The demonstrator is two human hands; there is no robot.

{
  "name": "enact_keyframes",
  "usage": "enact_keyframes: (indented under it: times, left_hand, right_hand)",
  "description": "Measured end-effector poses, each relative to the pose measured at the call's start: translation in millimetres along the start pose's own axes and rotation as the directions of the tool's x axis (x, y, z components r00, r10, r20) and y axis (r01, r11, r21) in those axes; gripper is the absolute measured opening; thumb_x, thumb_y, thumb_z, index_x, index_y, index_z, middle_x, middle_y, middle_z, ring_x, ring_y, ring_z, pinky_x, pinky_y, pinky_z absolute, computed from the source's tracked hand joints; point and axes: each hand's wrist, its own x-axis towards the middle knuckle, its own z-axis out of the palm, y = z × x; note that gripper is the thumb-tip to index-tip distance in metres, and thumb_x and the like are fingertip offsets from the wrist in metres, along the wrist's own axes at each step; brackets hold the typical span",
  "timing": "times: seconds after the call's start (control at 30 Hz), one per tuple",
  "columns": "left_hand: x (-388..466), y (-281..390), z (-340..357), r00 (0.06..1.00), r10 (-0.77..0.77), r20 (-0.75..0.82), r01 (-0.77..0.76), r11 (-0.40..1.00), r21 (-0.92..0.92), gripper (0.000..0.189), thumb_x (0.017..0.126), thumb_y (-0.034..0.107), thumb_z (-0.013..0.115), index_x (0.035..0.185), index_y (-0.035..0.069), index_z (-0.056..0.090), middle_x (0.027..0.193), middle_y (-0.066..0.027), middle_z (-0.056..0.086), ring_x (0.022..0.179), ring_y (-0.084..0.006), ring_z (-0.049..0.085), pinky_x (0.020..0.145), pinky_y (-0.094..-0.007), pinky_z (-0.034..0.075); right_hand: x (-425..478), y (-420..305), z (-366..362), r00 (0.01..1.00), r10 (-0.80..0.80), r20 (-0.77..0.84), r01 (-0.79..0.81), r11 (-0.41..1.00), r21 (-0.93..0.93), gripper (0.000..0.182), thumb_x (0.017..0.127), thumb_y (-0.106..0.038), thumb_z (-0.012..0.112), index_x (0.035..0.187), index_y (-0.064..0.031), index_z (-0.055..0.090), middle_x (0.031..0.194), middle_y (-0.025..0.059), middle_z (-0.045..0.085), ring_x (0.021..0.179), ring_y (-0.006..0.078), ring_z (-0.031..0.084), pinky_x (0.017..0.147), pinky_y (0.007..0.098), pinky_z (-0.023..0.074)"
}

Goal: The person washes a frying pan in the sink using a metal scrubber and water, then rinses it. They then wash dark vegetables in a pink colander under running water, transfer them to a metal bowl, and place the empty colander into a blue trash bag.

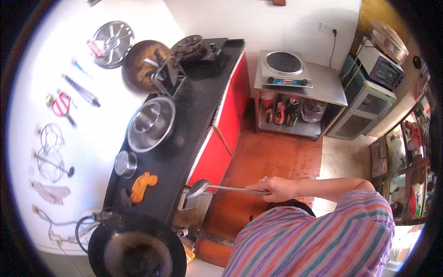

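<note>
My right hand (277, 189) grips the handle of a metal ladle (199, 188), held out level to the left over the red tiled floor. The ladle's bowl is near the front edge of the black countertop (193, 114). My left hand is out of view. At lower left sits a large black wok (138, 251) with a loop handle, its inside stained brown and grey. Beyond it on the counter lie an orange cloth (140, 188) and a small dark cloth (126, 197). Farther along are a lidded steel canister (126, 164) and a wide steel basin (164, 130) with a smaller steel bowl (147, 118) inside.
A gas burner (188, 46) occupies the counter's far end, near a brown round pan (138, 69). Red cabinet doors (221, 152) front the counter. Across the floor, a steel table (323, 81) carries an electric hotplate (284, 64), with bottles (292, 112) below. Scissors (61, 105) hang on the wall.
</note>
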Motion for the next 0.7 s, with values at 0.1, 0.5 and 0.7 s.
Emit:
enact_keyframes:
  times: [0.1, 0.5, 0.7]
  left_hand:
    - [40.8, -19.3, 47.8, 0.993, -0.080, 0.085, 0.077, 0.996, 0.035, 0.019, 0.082, 0.010, 0.050, 0.098, 0.007, 0.040, 0.062, -0.0021, 0.042, 0.045, -0.0111, 0.044, 0.040, -0.0252, 0.040]
    - [244.1, -103.1, 261.8, 0.516, -0.528, 0.674, 0.685, 0.727, 0.045, 0.018, 0.080, 0.008, 0.049, 0.095, 0.004, 0.039, 0.061, -0.0022, 0.042, 0.044, -0.0105, 0.044, 0.041, -0.0248, 0.041]
    - [359.8, -181.7, 414.2, -0.081, -0.577, 0.812, 0.908, 0.294, 0.299, 0.018, 0.079, 0.007, 0.048, 0.093, 0.003, 0.038, 0.061, -0.0022, 0.042, 0.044, -0.0101, 0.044, 0.041, -0.0246, 0.042]
  right_hand:
    - [-52.3, 51.6, -28.2, 0.976, 0.188, -0.113, -0.187, 0.982, 0.021, 0.056, 0.072, -0.005, 0.052, 0.128, -0.0090, 0.043, 0.093, 0.0220, 0.058, 0.087, 0.0359, 0.056, 0.078, 0.0405, 0.0443]
    - [-207.4, 175.0, -51.6, 0.472, 0.701, -0.534, -0.630, 0.692, 0.351, 0.044, 0.071, -0.006, 0.055, 0.114, -0.0054, 0.052, 0.071, 0.0134, 0.057, 0.065, 0.0212, 0.056, 0.061, 0.0347, 0.0456]
    - [-250.0, 188.8, -4.3, 0.040, 0.799, -0.600, -0.642, 0.481, 0.597, 0.039, 0.075, -0.005, 0.053, 0.114, -0.0028, 0.051, 0.061, 0.0051, 0.053, 0.049, 0.0137, 0.049, 0.044, 0.0295, 0.0400]
